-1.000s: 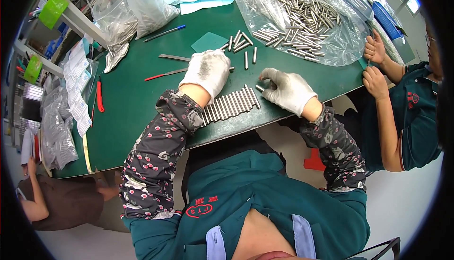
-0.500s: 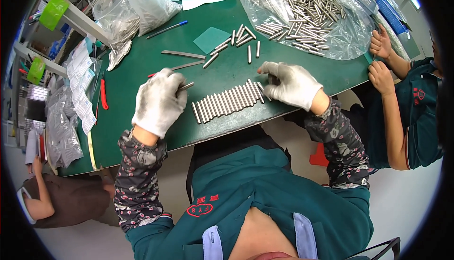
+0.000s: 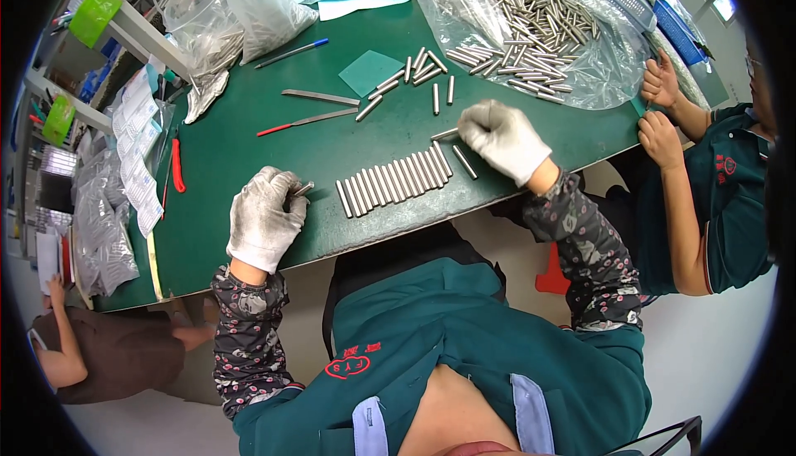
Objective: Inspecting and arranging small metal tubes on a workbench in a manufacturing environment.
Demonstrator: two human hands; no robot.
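A slanting row of metal pins (image 3: 392, 178) lies side by side on the green table in front of me. My left hand (image 3: 267, 217), in a white work glove, is closed on a metal pin (image 3: 304, 188) whose end pokes out beside the fingertips, left of the row. Beyond the row's right end, my gloved right hand (image 3: 502, 139) has its fingers curled around another metal pin (image 3: 445, 133), which sticks out to the left. One loose pin (image 3: 465, 162) rests on the table just below that hand, apart from the row.
Farther back lie several scattered pins (image 3: 423, 66), a green square sheet (image 3: 371, 72), tweezers (image 3: 322, 97), a red-handled file (image 3: 307, 122) and a pen (image 3: 292, 53). A plastic bag (image 3: 609, 70) spreads under a heap of pins at the back right. Beside it a co-worker's hands (image 3: 659, 104) are at the table edge.
My left hand has moved down and slightly left, keeping its pin. My right hand has closed and shifted up, now with a pin, leaving one loose pin uncovered.
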